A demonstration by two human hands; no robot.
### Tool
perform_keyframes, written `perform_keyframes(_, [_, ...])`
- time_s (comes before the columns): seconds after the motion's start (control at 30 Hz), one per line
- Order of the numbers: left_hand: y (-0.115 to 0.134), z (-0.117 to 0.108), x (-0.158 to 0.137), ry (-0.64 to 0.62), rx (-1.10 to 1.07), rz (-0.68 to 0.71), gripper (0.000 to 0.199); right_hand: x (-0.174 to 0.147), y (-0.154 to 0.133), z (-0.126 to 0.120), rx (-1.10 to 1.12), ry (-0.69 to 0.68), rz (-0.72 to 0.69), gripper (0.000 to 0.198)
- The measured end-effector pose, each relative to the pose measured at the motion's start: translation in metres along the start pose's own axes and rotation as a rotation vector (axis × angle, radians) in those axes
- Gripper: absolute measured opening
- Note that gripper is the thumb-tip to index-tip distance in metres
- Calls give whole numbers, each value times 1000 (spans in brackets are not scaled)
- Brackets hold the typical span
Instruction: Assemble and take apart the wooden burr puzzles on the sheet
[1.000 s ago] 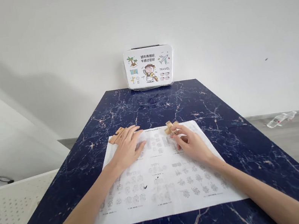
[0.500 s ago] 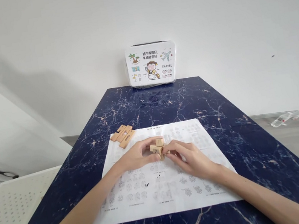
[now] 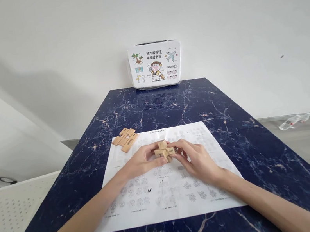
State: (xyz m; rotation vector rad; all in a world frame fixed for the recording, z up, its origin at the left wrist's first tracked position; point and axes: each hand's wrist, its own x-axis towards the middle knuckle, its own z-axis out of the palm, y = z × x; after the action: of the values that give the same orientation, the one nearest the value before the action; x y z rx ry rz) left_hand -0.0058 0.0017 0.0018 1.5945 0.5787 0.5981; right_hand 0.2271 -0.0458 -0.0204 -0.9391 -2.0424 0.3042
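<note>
Chunky pale wooden block cluster point(image 3: 161, 153), square digit-marked ends, over a white printed paper sheet point(image 3: 185, 210) on a veined blue bench point(image 3: 160, 111). Left hand point(image 3: 140, 161) has its grip clamped on one side, right hand point(image 3: 199, 159) on the other. One cluster, one sheet, maybe three notched tan wooden slats point(image 3: 122, 139).

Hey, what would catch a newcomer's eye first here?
Probably the white case with its cartoons, upright at the far end of the blue table. Next, nearer the viewer, the left hand and right hand hold a wooden cluster over the printed sheet. Flat wooden pieces lie at its far left corner.
</note>
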Motion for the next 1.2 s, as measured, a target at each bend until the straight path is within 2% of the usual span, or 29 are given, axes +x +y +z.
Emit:
perform_keyframes(0.2, [3,3,0,45,58,20,60,-3,5,1,-79,12,-34,23])
perform_keyframes(0.57, [-1,2,1,113,156,65,62,1,2,-4,-37,23,11,26])
perform_keyframes(0.8, [1,2,2,61,126,76,62,3,1,-5,-48,66,-48,24])
perform_keyframes(0.9, [-1,2,2,106,145,89,67,3,-1,-5,22,36,0,25])
perform_keyframes(1.07, [-2,4,1,198,238,100,72,0,0,1,152,47,214,28])
perform_keyframes(1.2, [2,7,1,211,314,41,72,-2,-1,4,177,43,211,20])
